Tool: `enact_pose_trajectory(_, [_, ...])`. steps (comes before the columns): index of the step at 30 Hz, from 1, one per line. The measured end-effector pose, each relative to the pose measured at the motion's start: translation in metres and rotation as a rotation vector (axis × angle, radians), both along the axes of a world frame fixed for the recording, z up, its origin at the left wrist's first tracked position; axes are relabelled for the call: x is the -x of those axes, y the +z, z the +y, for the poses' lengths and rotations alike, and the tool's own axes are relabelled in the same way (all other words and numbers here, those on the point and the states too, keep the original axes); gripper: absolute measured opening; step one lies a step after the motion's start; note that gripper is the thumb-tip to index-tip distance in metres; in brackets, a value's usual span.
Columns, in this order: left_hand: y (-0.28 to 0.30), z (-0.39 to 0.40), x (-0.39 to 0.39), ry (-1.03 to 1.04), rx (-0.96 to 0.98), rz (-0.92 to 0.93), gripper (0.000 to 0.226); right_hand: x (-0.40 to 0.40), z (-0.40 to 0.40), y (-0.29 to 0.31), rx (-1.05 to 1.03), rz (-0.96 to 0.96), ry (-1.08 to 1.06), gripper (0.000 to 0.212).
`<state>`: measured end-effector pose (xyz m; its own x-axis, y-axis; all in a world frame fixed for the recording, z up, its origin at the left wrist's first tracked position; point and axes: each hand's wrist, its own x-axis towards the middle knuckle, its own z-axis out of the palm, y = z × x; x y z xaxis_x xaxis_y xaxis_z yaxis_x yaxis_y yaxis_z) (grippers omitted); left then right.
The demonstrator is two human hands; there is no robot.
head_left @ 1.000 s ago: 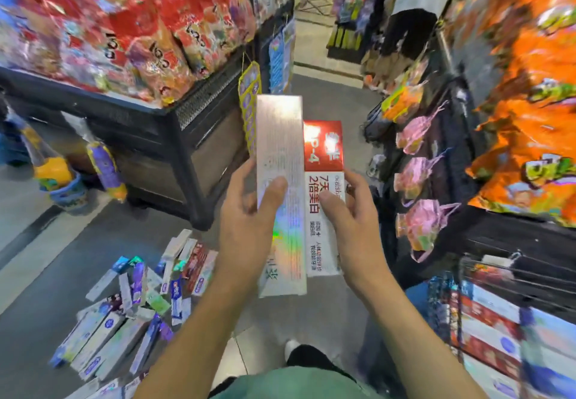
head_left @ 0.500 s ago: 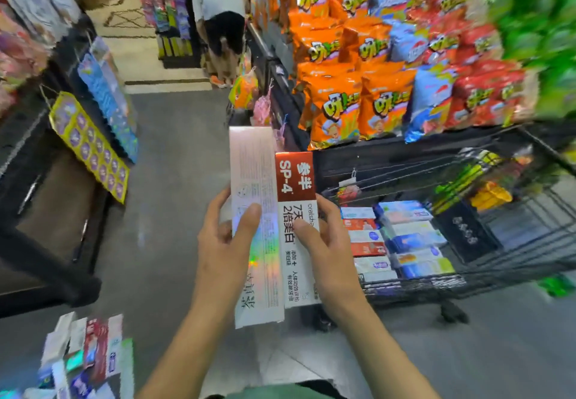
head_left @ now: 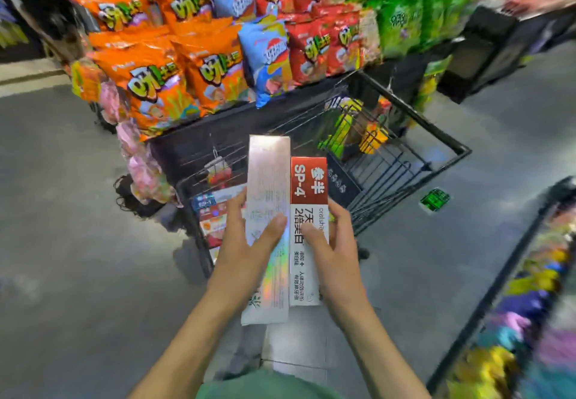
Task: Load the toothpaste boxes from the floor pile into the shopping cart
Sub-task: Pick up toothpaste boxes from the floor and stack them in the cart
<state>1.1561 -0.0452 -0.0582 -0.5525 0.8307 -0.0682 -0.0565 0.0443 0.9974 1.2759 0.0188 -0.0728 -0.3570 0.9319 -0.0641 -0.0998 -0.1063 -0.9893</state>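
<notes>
We hold two toothpaste boxes side by side, touching along their long edges, above the near end of the black wire shopping cart (head_left: 461, 149): our left hand (head_left: 246, 243) grips the silver holographic box (head_left: 268, 180), thumb pressed across its face, and our right hand (head_left: 333, 246) grips the red-and-white box (head_left: 308, 186) the same way. In the cart's near end we see several more boxes (head_left: 212, 211), too blurred to count. Behind the cart stands one display of orange, blue, red and green snack bags (head_left: 218, 68).

Shopping cart (head_left: 448, 146) near-left corner hidden behind both held boxes; boxes in cart (head_left: 212, 211) mostly covered by left hand (head_left: 246, 252); print on silver box (head_left: 268, 199) illegible; right shelf (head_left: 530, 305) blurred, cut by frame edge; person far left (head_left: 46, 15) cropped, smeared.
</notes>
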Motion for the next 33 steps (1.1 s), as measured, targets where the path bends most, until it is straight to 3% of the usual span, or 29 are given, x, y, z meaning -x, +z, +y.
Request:
enact_pose_trajectory(6, [-0.012,0.057,-0.039,-0.096,0.1,0.002,0.063,-0.043,0.048,-0.015,0.093,-0.039,-0.057,0.046])
enact_pose_trajectory(14, [-0.043,0.138,-0.021,-0.173,0.201,-0.049,0.071,-0.042,0.12,-0.038,0.27,-0.048,-0.09,0.043])
enact_pose_trajectory(16, [-0.056,0.16,-0.014,-0.208,0.234,-0.067,0.071,-0.041,0.145,-0.045,0.282,-0.083,-0.104,0.041])
enact_pose_trajectory(20, [-0.077,0.206,0.002,-0.227,0.322,-0.05,0.094,-0.038,0.195,-0.055,0.312,-0.179,-0.152,0.042])
enact_pose_trajectory(23, [-0.094,0.239,0.02,-0.247,0.385,-0.056,0.086,-0.034,0.236,-0.059,0.295,-0.304,-0.124,0.054])
enact_pose_trajectory(31, [-0.143,0.315,0.066,-0.391,0.545,0.208,0.06,-0.018,0.332,-0.098,0.254,-0.413,-0.034,0.07])
enact_pose_trajectory(33, [-0.164,0.33,0.068,-0.434,0.639,0.305,0.067,-0.013,0.352,-0.112,0.277,-0.425,-0.011,0.071])
